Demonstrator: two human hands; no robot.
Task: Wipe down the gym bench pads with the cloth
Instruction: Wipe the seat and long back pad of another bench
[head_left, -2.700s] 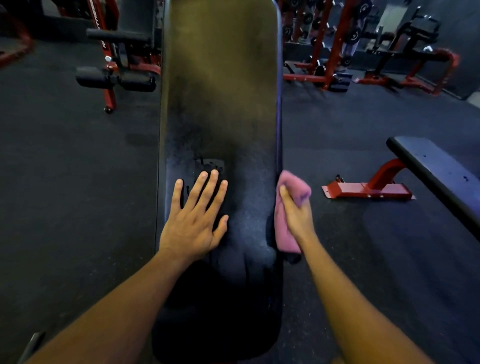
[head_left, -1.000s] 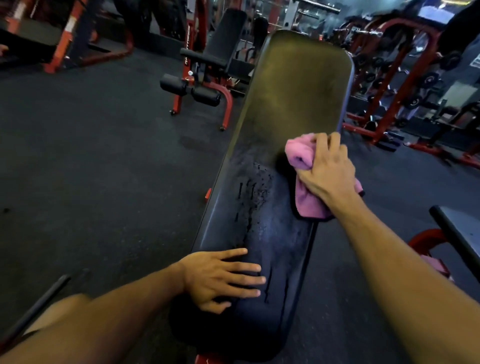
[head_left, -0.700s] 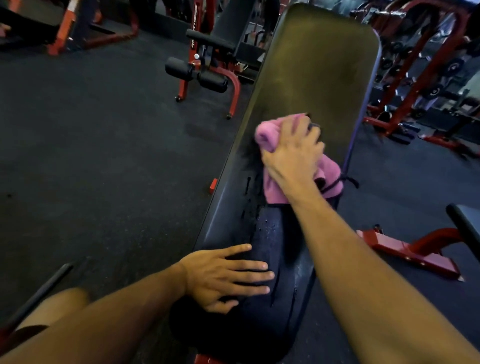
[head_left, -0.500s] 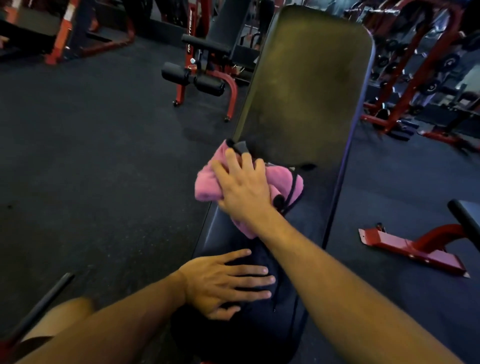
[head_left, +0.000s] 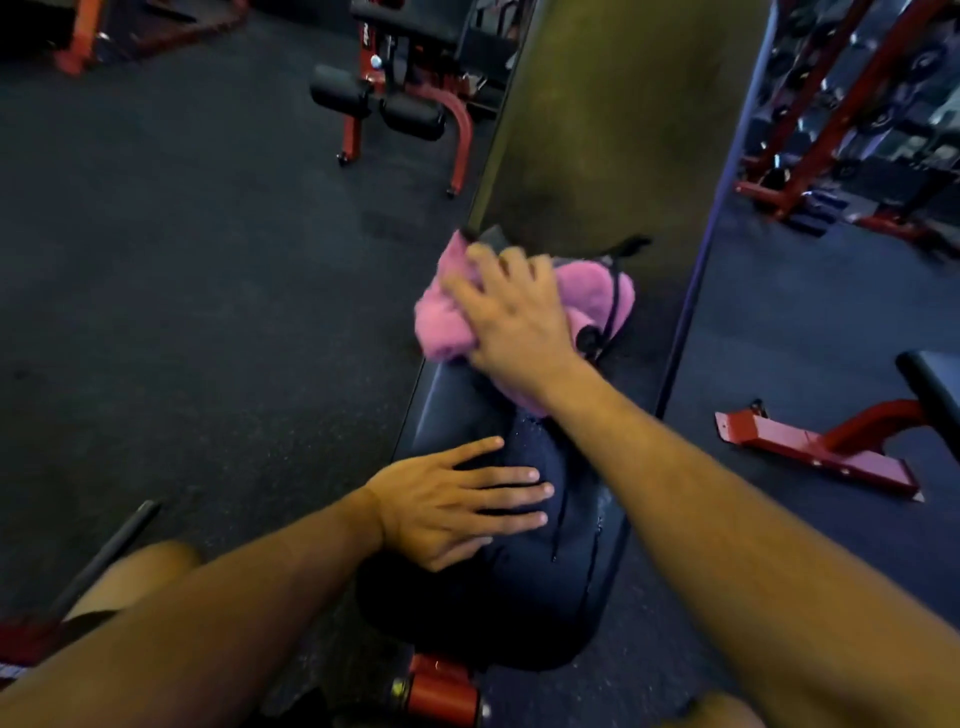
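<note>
A long black bench pad (head_left: 613, 156) runs away from me up the middle of the head view, its near part wet with droplets. A bunched pink cloth (head_left: 592, 286) with a dark cord lies on the pad near its left edge. My right hand (head_left: 511, 317) lies on top of the cloth and presses it down, with the fingers stretched forward over it. My left hand (head_left: 457, 499) rests flat on the near end of the pad, fingers spread and pointing right. It holds nothing.
Dark rubber floor lies on both sides. A red-framed machine with black roller pads (head_left: 405, 104) stands at the back left. A second bench (head_left: 930, 384) on a red foot (head_left: 810, 447) is at the right. Red weight racks (head_left: 857, 104) are at the back right.
My right hand has swept the pink cloth from the pad's right edge across to its left edge. My left hand has stayed flat on the near end.
</note>
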